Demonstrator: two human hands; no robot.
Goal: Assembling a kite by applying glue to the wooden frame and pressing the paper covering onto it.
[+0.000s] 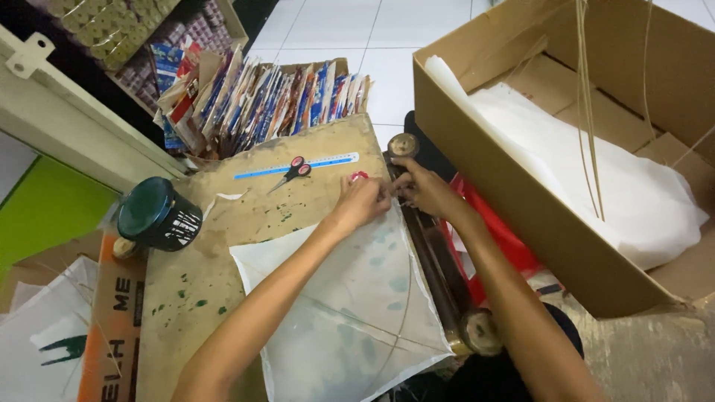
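Kite paper (pixel 350 298), thin, white and see-through, lies flat on a stained board (pixel 223 246) in front of the person, with slim sticks crossing under it. Both hands meet at its top corner. The left hand (pixel 361 199) has its fingers bent down and pinched on that corner. The right hand (pixel 421 187) is just beside it, fingers curled tight at the same spot; what sits between them is too small to tell. A small red thing (pixel 359 176) shows just above the left hand.

Farther up the board lie scissors (pixel 290 173) with red and black handles, resting across a blue ruler (pixel 298 165). At the board's left edge stands a round dark jar (pixel 158 214) with a green lid. Along the board's right edge runs a long dark spool (pixel 439 268) with round wooden ends. Behind the board, a row of colourful flat packets (pixel 261 97) stands upright.

To the right sits a big open cardboard box (pixel 521 193) holding white sheets (pixel 596 171) and a few thin sticks (pixel 588 112) that lean out of it. Something red (pixel 499 231) lies between the box and the spool. White floor tiles (pixel 357 37) show beyond.
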